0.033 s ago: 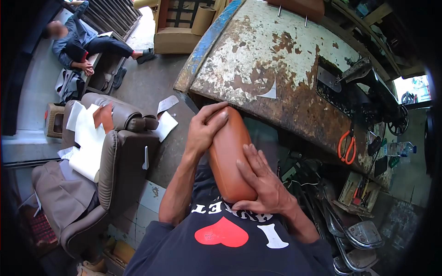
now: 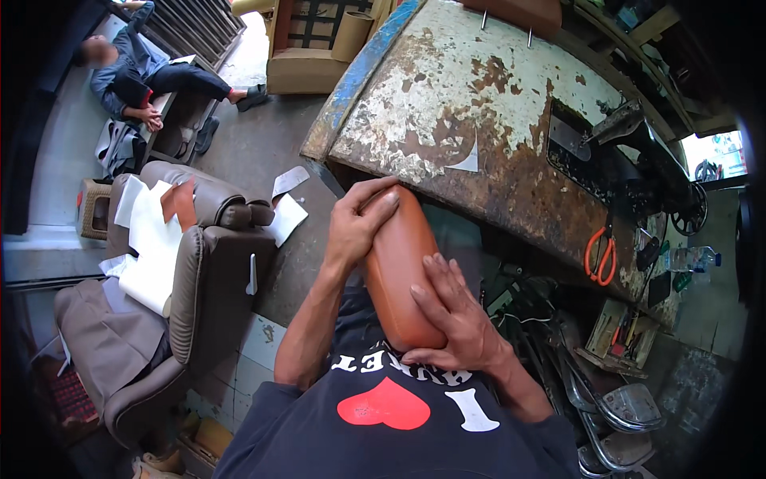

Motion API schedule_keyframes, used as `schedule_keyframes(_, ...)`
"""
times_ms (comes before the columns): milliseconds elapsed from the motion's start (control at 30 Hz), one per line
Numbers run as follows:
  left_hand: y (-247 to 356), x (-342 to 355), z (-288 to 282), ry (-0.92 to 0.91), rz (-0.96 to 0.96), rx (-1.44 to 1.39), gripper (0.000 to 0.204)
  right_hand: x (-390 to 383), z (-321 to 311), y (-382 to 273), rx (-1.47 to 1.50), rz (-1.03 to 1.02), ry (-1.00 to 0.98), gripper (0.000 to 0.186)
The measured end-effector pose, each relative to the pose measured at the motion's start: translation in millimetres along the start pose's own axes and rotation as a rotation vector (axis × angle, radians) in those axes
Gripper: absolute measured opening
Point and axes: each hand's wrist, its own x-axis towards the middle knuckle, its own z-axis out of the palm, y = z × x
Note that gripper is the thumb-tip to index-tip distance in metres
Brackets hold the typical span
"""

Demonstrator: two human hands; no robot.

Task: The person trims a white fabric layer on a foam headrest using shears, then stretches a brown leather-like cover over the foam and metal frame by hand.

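A tan-brown, leather-look padded cushion (image 2: 403, 267), long with rounded ends and a seam along its side, stands tilted between my body and the workbench edge. My left hand (image 2: 363, 219) is closed round its far end, thumb lying across the top. On the near right side, my right hand (image 2: 456, 311) grips it, fingers pressed along the surface and thumb at the near end. The cushion's far tip is next to the worn workbench (image 2: 415, 120). Its underside is hidden.
On the bench are a black sewing machine (image 2: 630, 148), orange-handled scissors (image 2: 600, 255) and a brown padded piece with two metal rods (image 2: 527, 14). A plastic bottle (image 2: 690, 258) lies right. At left stand a brown armchair (image 2: 195, 295) and a seated person (image 2: 132, 76).
The cushion's far end and my left hand have shifted slightly to the right. My right hand keeps its grip in nearly the same place.
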Motion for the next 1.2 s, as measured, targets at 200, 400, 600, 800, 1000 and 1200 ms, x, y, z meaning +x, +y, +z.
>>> schedule_keyframes(200, 33, -38, -10, -0.075, 0.628, 0.352, 0.051, -12, 20, 22, -0.039, -0.153, 0.252, 0.103)
schedule_keyframes(400, 47, -76, -27, -0.609, 0.766, 0.568, 0.102, -42, 38, 34, -0.018, -0.174, 0.293, 0.102)
schedule_keyframes(600, 7, -86, -12, -0.455, 0.947, 0.551, 0.084, -44, 46, 26, -0.209, -0.271, 0.379, 0.082)
schedule_keyframes(800, -4, -78, -7, -0.278, 0.959, 0.361, 0.044, -22, 40, 22, -0.406, -0.275, 0.446, 0.056)
schedule_keyframes(1000, -2, -79, 12, -0.217, 0.681, -0.001, 0.027, -2, 28, -1, -0.497, -0.175, 0.523, 0.037)
schedule_keyframes(1200, -4, -68, 23, -0.238, 0.574, -0.279, 0.026, 0, 25, 6, -0.435, -0.028, 0.524, 0.038)
